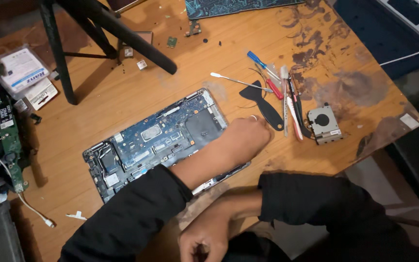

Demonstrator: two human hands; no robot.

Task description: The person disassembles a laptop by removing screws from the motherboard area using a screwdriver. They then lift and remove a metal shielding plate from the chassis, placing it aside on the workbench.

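An opened laptop base lies on the wooden table, its blue motherboard exposed. My left arm, in a black sleeve, reaches across it. My left hand rests at the laptop's right edge with fingers curled under, next to a black plastic pry tool. Whatever is under the fingers is hidden. My right hand sits low at the table's near edge, fingers curled, with nothing visible in it.
Right of the left hand lie a metal spudger, a blue screwdriver, a red-handled tool, thin picks and a detached cooling fan. Black stand legs cross the back. Green circuit boards, small boxes and a white cable crowd the left.
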